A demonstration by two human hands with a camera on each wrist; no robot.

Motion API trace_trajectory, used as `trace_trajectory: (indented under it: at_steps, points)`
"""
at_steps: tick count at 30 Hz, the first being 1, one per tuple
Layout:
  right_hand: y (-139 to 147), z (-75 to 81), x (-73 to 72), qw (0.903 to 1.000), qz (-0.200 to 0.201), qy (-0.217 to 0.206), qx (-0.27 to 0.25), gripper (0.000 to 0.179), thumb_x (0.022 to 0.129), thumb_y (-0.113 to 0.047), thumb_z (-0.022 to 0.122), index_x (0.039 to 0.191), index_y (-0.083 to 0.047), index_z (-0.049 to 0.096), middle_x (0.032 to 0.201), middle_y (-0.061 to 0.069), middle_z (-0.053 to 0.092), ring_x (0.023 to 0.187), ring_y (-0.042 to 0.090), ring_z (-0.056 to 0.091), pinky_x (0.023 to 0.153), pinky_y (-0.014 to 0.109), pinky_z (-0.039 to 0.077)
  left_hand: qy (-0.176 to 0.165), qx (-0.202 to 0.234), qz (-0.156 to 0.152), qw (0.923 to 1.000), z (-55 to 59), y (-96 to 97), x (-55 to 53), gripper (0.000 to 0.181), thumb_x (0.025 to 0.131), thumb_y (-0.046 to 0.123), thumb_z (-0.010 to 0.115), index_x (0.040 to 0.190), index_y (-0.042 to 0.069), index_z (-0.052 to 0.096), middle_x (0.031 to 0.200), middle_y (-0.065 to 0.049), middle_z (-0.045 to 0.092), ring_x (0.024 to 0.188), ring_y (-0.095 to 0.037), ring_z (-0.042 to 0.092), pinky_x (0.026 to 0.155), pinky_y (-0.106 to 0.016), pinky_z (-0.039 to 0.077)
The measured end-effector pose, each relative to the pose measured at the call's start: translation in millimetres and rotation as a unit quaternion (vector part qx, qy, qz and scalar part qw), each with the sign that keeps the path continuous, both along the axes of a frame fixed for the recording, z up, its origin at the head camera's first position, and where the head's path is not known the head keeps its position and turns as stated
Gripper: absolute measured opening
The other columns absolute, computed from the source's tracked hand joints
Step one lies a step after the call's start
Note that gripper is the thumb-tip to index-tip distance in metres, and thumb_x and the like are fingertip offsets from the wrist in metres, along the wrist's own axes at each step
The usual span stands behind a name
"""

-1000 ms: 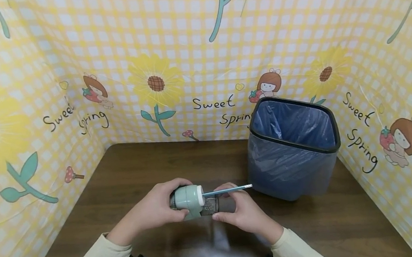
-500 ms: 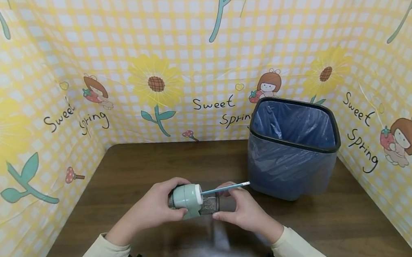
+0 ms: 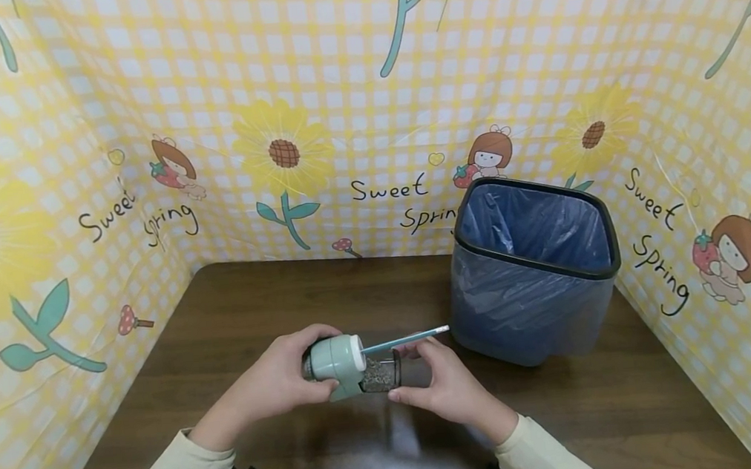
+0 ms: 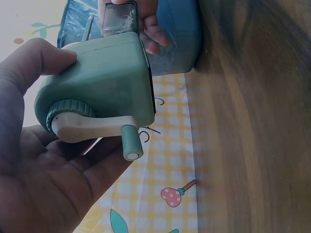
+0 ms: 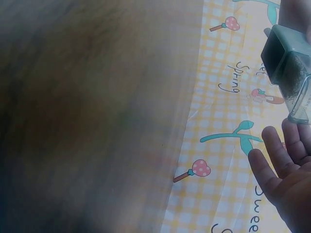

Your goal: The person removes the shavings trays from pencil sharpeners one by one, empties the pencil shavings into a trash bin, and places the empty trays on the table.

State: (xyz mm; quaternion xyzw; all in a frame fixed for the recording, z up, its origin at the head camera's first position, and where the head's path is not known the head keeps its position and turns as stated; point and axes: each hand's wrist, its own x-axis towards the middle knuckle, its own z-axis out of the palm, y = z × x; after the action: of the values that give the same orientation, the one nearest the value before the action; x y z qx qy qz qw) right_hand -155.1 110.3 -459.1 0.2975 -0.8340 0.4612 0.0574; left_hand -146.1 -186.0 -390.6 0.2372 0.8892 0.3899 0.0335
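My left hand (image 3: 277, 377) grips a green crank pencil sharpener (image 3: 334, 359) from its crank side, held over the table. In the left wrist view its white crank (image 4: 95, 128) with a green knob faces the camera. A blue pencil (image 3: 406, 339) sticks out of the sharpener's white front, tilted up to the right. With thumb and fingers, my right hand (image 3: 449, 384) pinches the outer end of the clear shavings drawer (image 3: 379, 375), which stands partly pulled out below the pencil. Grey shavings lie inside it, also visible in the right wrist view, where the drawer (image 5: 294, 77) is cut by the frame's edge.
A blue-grey bin (image 3: 523, 311) with a black rim and a plastic liner stands at the table's right rear, just beyond my right hand. Yellow checked sheeting (image 3: 378, 115) rises behind and on both sides of the brown wooden table (image 3: 273, 295).
The shavings drawer has slid further out of the sharpener, showing more shavings. My left hand has shifted slightly left with the sharpener and pencil, while my right hand has stayed nearly still.
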Motion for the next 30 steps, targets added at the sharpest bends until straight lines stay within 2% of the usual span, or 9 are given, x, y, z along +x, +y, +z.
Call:
trace_trajectory:
  at_steps: [8,11,18,24,30]
  points:
    - [0.9,1.2,0.3,0.9995,0.002,-0.033,-0.004,0.058,0.077,-0.033,0.092,0.123,-0.012,0.064,0.117,-0.011,0.063,0.115,0.027,0.063,0.101,0.041,0.051,0.002,-0.001,0.010,0.9999,-0.7,-2.0,-1.5,0.061,0.076,0.019,0.084,0.131,0.026,0.058,0.104,0.005,0.067,0.086,-0.016,0.062,0.070,-0.031,0.054]
    - [1.2,1.8,0.4,0.9993,0.005,-0.036,-0.008,0.058,0.077,-0.034,0.092,0.123,-0.012,0.064,0.119,-0.010,0.063,0.115,0.023,0.062,0.102,0.044,0.051,0.001,-0.001,0.014,0.9999,-1.1,-2.3,-1.8,0.061,0.076,0.020,0.084,0.131,0.025,0.058,0.103,0.005,0.067,0.086,-0.016,0.062,0.070,-0.031,0.054]
    - [1.5,2.7,0.6,0.9995,0.005,-0.029,-0.009,0.058,0.077,-0.036,0.092,0.124,-0.018,0.064,0.121,-0.012,0.063,0.115,0.012,0.060,0.102,0.045,0.050,0.006,-0.003,0.032,0.9995,-2.6,-2.4,-3.1,0.060,0.076,0.022,0.085,0.130,0.026,0.059,0.103,0.005,0.067,0.086,-0.015,0.062,0.070,-0.031,0.054]
    - [2.0,1.7,0.7,0.9998,0.005,-0.017,-0.008,0.056,0.077,-0.036,0.091,0.123,-0.021,0.063,0.120,-0.015,0.063,0.114,0.011,0.060,0.102,0.042,0.050,0.001,-0.004,0.043,0.9991,-4.8,-2.0,-3.7,0.059,0.079,0.023,0.085,0.131,0.025,0.058,0.105,0.003,0.068,0.087,-0.015,0.063,0.071,-0.031,0.054]
    - [3.3,0.3,0.0,0.9997,0.011,-0.014,-0.016,0.054,0.078,-0.035,0.091,0.122,-0.023,0.063,0.120,-0.013,0.063,0.114,0.016,0.061,0.101,0.045,0.050,0.004,-0.005,0.052,0.9986,-5.4,-1.5,-4.1,0.059,0.079,0.023,0.084,0.132,0.022,0.058,0.108,0.000,0.068,0.089,-0.016,0.063,0.072,-0.033,0.054]
